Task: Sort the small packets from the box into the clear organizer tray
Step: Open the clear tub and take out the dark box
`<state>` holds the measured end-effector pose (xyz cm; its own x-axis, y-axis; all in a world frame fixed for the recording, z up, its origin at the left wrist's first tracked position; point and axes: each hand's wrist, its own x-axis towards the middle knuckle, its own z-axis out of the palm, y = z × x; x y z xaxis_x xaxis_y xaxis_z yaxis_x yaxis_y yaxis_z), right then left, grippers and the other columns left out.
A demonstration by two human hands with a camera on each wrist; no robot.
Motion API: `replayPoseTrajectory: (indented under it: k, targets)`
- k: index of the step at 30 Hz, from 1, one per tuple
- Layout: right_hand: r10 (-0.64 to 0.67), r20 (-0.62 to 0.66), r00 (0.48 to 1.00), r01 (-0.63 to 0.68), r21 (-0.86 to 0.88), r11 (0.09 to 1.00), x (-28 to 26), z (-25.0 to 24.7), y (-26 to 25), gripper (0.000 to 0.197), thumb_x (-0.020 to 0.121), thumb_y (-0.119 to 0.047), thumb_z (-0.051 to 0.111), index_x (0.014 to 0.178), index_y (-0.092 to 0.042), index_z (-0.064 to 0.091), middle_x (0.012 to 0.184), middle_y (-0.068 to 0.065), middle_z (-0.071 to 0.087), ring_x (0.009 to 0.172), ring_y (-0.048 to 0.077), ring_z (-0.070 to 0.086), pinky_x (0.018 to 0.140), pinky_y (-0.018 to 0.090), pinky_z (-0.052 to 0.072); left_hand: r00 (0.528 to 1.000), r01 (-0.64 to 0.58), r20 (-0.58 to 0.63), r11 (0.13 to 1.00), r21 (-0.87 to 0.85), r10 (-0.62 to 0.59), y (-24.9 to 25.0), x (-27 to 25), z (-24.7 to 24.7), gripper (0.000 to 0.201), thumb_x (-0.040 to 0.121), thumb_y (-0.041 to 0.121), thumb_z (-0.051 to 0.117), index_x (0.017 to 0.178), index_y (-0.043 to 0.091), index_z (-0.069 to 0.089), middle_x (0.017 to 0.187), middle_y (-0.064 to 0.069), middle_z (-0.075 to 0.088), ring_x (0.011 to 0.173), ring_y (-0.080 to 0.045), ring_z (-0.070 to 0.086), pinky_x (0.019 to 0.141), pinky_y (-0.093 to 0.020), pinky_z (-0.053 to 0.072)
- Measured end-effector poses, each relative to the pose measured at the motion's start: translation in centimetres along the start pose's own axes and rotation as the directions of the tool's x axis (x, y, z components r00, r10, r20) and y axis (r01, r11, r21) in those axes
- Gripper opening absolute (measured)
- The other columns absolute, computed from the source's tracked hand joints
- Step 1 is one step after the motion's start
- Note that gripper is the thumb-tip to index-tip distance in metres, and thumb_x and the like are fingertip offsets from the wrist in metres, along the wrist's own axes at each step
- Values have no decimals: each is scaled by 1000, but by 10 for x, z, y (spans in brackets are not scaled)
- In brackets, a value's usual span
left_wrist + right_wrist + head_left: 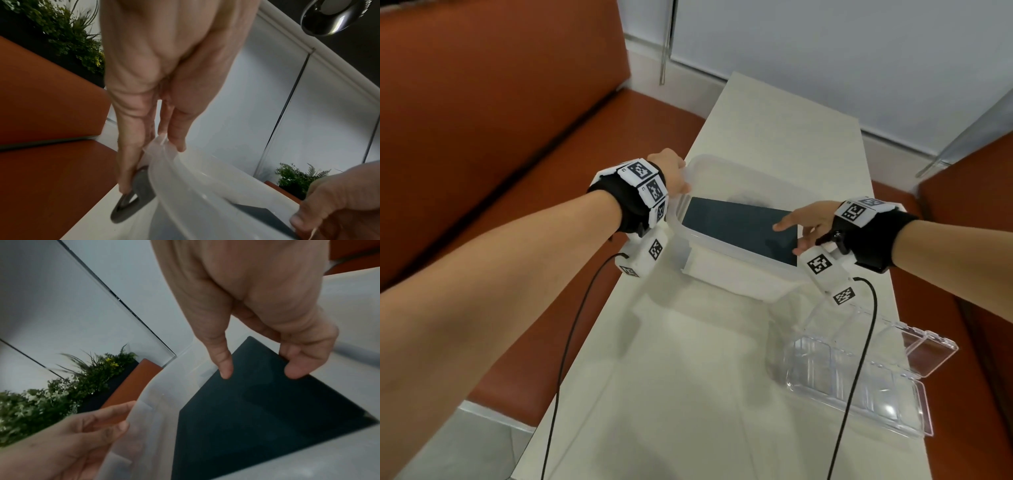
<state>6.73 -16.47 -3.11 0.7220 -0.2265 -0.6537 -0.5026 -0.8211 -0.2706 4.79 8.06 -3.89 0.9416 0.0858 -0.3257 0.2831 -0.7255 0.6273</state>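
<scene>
A café-like booth: orange padded benches (pixel 482 102), narrow white table (pixel 688 377), planters (pixel 72 32).

Soft, even indoor light fills the head view; the pale rectangular table (pixel 722 359) carries faint shadows under the arms. Straight lines bow toward the edges. Both wrist views are dimmer, grainy and smeared with blur, and a shiny dark metal lamp shade (pixel 337 16) shows glare.
</scene>
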Motion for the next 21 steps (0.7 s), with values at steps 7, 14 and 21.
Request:
replayPoseTrajectory:
  k: [7, 14, 21]
  targets:
    - [14, -38, 999, -13, 17, 1000, -8, -8, -5, 29, 84, -26, 70, 89, -6, 50, 64, 12, 57, 54, 24, 54, 58, 30, 52, 1000, 13, -7, 999, -53, -13, -1, -1, -2, 66, 90, 19, 68, 148, 15, 37, 140, -12, 53, 114, -32, 62, 100, -45, 49]
    - [-73, -52, 996, 82, 192, 978, -21, -2, -8, 67, 83, -23, 73, 138, -4, 38, 135, 18, 41, 112, 42, 53, 93, 56, 48, 1000, 6, -9, 999, -46, -7, -2, 3, -1, 67, 90, 20, 69, 149, 13, 37, 140, -12, 53, 114, -33, 61, 100, -45, 49]
    - [-149, -88, 985, 170, 347, 922, -32, 0, -9, 71, 80, -19, 75, 138, -7, 36, 137, 18, 44, 118, 41, 52, 90, 62, 47, 999, -32, -26, 996, -85, 30, -8, 3, 2, 53, 90, 19, 69, 139, 12, 50, 131, -14, 60, 104, -33, 65, 94, -47, 53]
